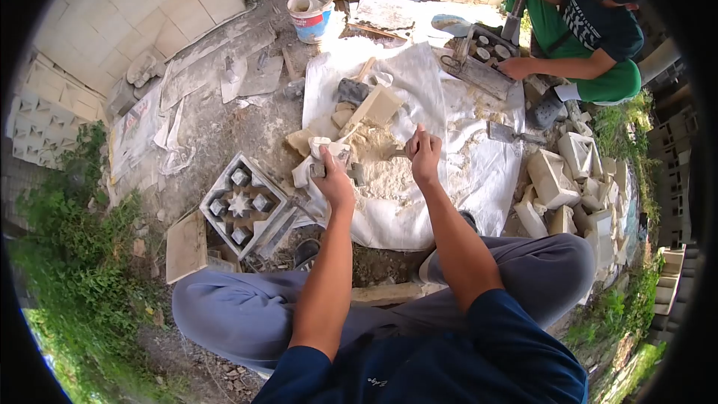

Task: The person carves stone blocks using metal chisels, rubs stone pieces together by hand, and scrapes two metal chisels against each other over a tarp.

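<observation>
- White woven sheet [486,208], spread on the ground.
- Heap of pale yellow powder [389,185], mid-sheet.
- Square grey patterned frame [264,174], near-left of the sheet; contents: a star-shaped piece [239,204] ringed by small blocks.
- Dusty grey rectangular tray [479,76], at the sheet's far-right edge; contents: several round pale pieces [483,53].
- White, red and blue bucket [313,26], beyond the sheet's far-left corner; a pale round-rimmed item inside, details unclear.
- Right hand [424,152], above mid-sheet: closed round the handle of a flat-bladed tool [397,152].
- Left hand [333,179], over the sheet's left edge: fingers curled, thumb against a pale irregular chunk [320,141]; full hold hidden.
</observation>
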`<action>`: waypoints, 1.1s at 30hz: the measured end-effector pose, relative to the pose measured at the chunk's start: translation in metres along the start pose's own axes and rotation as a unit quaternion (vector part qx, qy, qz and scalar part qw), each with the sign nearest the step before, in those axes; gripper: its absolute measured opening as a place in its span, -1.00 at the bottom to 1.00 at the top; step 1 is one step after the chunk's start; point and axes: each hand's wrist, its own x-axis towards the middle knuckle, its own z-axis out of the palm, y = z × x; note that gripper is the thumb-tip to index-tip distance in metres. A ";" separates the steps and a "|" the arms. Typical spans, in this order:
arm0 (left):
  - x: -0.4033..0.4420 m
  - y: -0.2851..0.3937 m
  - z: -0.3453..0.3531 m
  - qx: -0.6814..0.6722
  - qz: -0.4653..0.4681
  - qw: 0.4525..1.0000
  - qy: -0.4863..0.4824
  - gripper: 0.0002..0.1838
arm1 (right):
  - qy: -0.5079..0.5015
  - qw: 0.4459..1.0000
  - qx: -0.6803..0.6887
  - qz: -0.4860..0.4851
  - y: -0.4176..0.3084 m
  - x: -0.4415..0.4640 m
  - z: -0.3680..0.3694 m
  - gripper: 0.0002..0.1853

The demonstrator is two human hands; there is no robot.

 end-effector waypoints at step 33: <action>-0.070 -0.025 0.038 0.231 0.027 0.962 -0.142 -0.37 | 0.051 0.980 -0.191 -0.036 -0.008 -0.012 -0.025 -0.44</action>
